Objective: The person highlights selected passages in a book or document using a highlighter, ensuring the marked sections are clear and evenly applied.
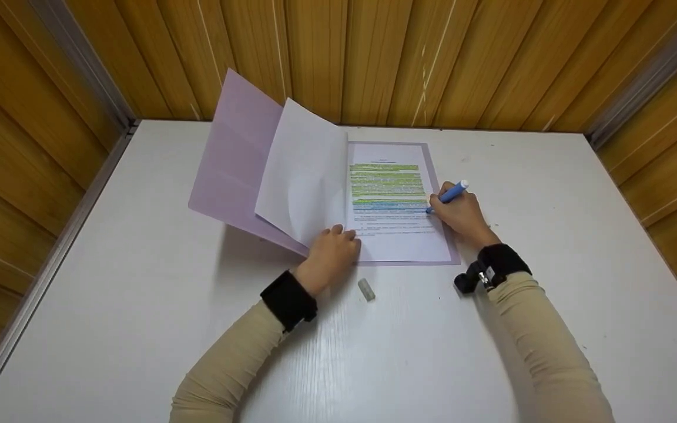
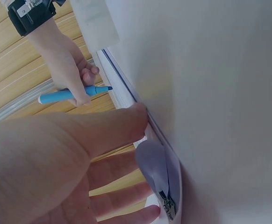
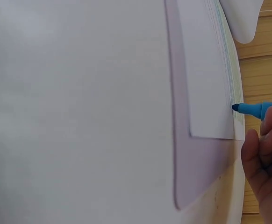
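On the white table (image 1: 138, 329), we mark a page with both hands at work.
Our right hand (image 1: 462, 214) pinches the blue highlighter (image 1: 449, 196), tip on the printed sheet (image 1: 400, 235); our left hand (image 1: 329, 255) lies flat, fingers relaxed, pressing the sheet's lower left corner inside the purple folder (image 1: 227, 170); a cap (image 1: 366, 289) lies nearby.

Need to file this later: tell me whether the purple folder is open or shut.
Open. The folder has its cover raised leftward, a white sheet lifted beside it, and the highlighted page exposed.
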